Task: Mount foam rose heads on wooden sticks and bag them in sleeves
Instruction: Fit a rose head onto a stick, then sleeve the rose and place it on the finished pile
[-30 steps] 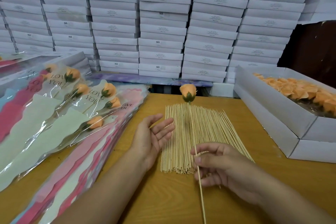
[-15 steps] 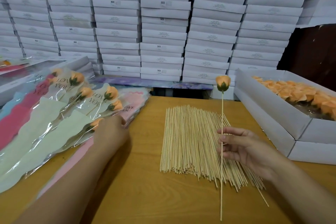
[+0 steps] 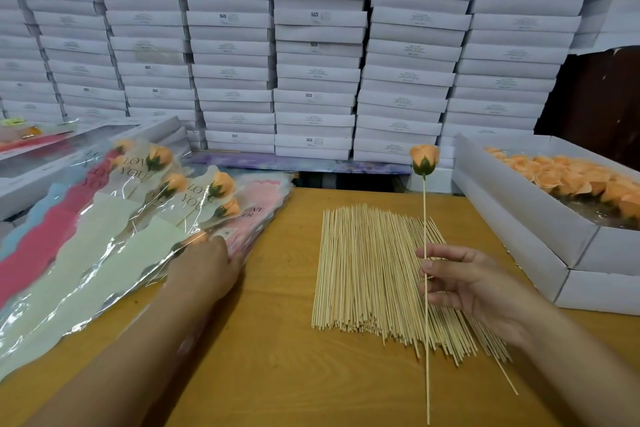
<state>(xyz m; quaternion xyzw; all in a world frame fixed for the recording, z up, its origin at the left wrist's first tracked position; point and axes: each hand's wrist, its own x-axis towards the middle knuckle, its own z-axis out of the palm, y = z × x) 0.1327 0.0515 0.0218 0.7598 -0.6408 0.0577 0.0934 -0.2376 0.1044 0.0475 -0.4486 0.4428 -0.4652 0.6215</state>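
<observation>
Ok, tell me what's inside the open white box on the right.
The open white box holds loose orange foam rose heads, packed close with green bases showing at the near side. What lies beneath that top layer is covered, and the box's right end runs out of frame.

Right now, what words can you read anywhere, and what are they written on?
"LOVE YOU": on the clear sleeves holding finished roses, at left; it shows on several of them, partly cut off on some.
"SGS": on the labels of the stacked white boxes behind the table.
The small print on those box labels is too small and blurred to read.
No writing shows on the open box of rose heads.
</observation>
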